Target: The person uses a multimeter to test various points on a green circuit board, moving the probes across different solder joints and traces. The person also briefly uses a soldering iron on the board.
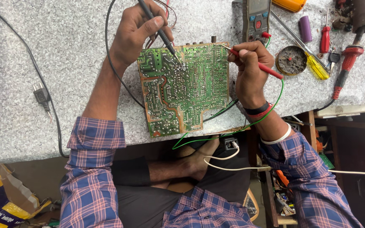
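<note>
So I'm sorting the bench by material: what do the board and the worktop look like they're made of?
The circuit board looks like green-coated laminate with shiny, probably solder, dots and pale tracks, brownish at its edges. The worktop looks like speckled grey stone or a stone-pattern laminate; its matt, grainy surface leaves that open.

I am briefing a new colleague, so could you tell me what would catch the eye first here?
A green circuit board lies solder-side up at the centre of the speckled worktop. The left hand presses a black probe onto it, the right hand a red probe. Screwdrivers lie at right.
</note>
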{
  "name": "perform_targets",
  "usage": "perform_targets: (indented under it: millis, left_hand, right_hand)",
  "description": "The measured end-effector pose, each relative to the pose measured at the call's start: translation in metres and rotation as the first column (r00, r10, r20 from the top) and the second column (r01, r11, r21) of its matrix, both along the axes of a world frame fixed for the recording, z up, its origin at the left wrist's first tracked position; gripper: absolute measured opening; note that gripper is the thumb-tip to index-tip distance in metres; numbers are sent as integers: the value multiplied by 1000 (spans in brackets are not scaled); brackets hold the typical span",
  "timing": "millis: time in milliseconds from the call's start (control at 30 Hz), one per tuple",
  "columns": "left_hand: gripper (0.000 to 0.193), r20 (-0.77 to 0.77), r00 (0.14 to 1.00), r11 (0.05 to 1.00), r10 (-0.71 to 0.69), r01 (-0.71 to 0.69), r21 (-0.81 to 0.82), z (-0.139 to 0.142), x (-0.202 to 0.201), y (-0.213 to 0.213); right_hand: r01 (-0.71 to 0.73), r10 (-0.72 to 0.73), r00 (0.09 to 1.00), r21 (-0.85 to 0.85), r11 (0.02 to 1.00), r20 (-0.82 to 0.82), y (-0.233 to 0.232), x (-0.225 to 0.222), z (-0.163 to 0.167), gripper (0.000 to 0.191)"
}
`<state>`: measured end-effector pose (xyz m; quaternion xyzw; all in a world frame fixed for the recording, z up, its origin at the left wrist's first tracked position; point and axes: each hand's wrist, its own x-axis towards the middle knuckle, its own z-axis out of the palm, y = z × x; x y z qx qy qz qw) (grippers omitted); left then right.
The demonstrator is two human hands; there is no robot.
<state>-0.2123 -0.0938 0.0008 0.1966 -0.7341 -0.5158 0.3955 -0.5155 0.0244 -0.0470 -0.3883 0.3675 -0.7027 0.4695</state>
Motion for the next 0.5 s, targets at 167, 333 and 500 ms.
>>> perform_targets:
  millis: [167, 333, 500]
  left_hand:
    - [23, 3, 1000, 1000, 0, 0, 5, 0, 0, -1]
    - [22, 5, 1000, 1000, 5, -5, 30, 2, -1, 0]
    - [21, 11, 999, 997, 30, -30, 70, 6, -3, 2]
  right_hand:
    - [14, -15, 999, -13, 1000, -39, 1, 1, 0, 15]
    - [25, -28, 997, -44, 999, -74, 0, 1, 0, 14]
    - [66, -73, 982, -45, 997, -172, 0, 2, 1, 15]
